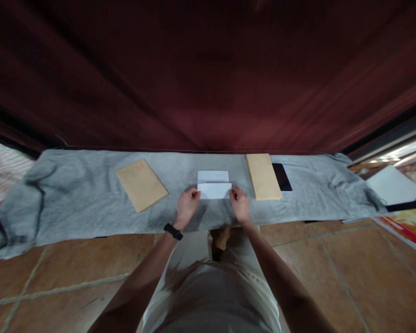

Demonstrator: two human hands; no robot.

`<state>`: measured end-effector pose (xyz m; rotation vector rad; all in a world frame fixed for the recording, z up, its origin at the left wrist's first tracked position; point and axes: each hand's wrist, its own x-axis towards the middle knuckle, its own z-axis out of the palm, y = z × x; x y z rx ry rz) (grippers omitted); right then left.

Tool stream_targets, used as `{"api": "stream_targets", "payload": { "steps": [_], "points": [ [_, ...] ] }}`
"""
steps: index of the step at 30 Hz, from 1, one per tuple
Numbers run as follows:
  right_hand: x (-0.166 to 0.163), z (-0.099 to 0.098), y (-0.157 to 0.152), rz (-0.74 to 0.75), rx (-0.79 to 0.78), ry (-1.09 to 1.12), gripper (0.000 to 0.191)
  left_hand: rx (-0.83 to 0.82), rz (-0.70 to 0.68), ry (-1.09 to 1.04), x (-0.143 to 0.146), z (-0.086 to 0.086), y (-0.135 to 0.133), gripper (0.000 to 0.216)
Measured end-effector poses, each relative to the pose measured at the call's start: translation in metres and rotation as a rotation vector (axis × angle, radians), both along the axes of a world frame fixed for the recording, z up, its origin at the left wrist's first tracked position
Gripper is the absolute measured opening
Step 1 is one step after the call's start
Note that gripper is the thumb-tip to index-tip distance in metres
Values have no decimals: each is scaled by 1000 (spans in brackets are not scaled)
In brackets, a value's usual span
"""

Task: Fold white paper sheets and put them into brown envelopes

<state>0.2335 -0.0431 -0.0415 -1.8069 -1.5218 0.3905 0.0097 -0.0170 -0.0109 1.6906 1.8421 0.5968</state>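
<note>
- Long, narrow counter (308, 203) under a soft grey cloth (76, 199)
- Left: one brown envelope (142, 185), lying at a slant
- Middle: folded white paper (214, 191)
- Right: stacked brown envelopes (264, 178), partly hiding a flat black object (282, 178)

The sheet (214, 191) is smooth, matt paper. The envelope (142, 185) and the stack (263, 178) look like dull kraft paper, flat and smooth. The slab (284, 178) has a smooth face, its material unclear. The throw (90, 199) is soft, napped cloth, matt and rumpled. The drape (208, 92) is dull fabric. The floor (308, 263) is tile with rougher grout.
</note>
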Motion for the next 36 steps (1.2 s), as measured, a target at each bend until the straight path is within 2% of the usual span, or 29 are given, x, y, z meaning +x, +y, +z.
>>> {"api": "stream_targets", "payload": {
  "steps": [7,22,36],
  "points": [
    [-2,0,11,-29,-49,-62,35,5,38,16,6,1,9,24],
    [-4,-2,23,-37,-51,-145,36,-64,81,193,11,3,22,26],
    [-6,-2,34,-68,-78,-240,35,-82,96,188,14,10,34,26]
  ]
}}
